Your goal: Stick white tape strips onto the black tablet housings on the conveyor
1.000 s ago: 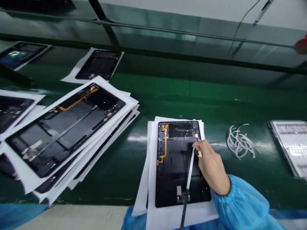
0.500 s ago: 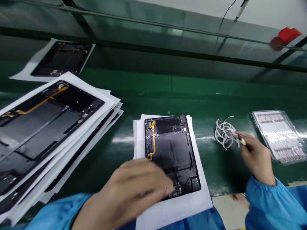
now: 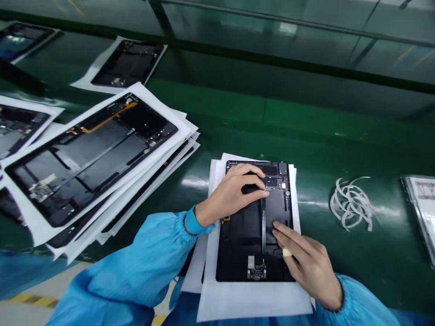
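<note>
A black tablet back housing lies on white paper sheets in front of me. A narrow grey ribbon cable runs lengthwise down its middle to a small circuit board near the bottom. My left hand reaches over the upper part, thumb and fingertips drawn together at the cable's upper end; it hides most of an orange flex cable. My right hand rests at the right edge, stretched fingertips on the housing beside the ribbon cable. A small pale-yellow thing shows by its fingers; I cannot tell what it is.
Several similar housings on white sheets are stacked at the left. Another housing lies behind them. Curled white strips lie on the green table at the right, with a clear plastic tray beyond.
My right hand has moved left from the white strips onto the housing. My left hand has gone up to the housing's upper part. A grey ribbon cable now shows across the middle.
</note>
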Motion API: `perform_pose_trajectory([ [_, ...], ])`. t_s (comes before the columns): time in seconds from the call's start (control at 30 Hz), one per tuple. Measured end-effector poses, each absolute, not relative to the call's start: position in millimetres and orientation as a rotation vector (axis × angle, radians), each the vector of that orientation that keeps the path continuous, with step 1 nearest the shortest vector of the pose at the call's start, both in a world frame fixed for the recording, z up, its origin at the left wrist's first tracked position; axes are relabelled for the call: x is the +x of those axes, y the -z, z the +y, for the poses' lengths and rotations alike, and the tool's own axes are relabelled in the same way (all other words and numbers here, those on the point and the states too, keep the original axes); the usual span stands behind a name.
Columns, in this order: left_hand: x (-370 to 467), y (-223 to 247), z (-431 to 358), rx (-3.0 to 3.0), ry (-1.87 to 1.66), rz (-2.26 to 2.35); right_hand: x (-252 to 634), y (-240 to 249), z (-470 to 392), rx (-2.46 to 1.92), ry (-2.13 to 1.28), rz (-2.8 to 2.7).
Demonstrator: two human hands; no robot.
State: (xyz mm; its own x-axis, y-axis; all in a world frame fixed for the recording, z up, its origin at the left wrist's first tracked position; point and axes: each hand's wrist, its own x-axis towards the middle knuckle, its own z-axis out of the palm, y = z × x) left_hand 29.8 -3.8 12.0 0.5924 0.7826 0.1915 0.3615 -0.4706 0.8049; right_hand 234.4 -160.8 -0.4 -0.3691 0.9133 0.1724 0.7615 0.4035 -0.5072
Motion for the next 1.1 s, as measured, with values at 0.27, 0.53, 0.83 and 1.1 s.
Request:
perform_pose_trajectory([
  [0.27, 33.6, -5.6, -3.6, 2.164, -0.642, 0.983, 235.1, 4.3, -166.3, -1.412, -0.434, -2.237],
  [0.53, 33.4, 1.2, -5.4, 2.209, -0.66, 0.993, 234.4, 9.8, -169.6, -1.421, -0.435, -2.232],
  [0.83, 35.1, 1.0, -5.7, 2.23, -0.663, 1.005, 232.0, 7.5, -169.0, -1.424, -0.42, -2.197],
  [1.1, 34.0, 3.7, -7.9, 2.233, -0.66, 1.0, 231.5, 7.9, -169.1, -1.416, -0.463, -2.189],
])
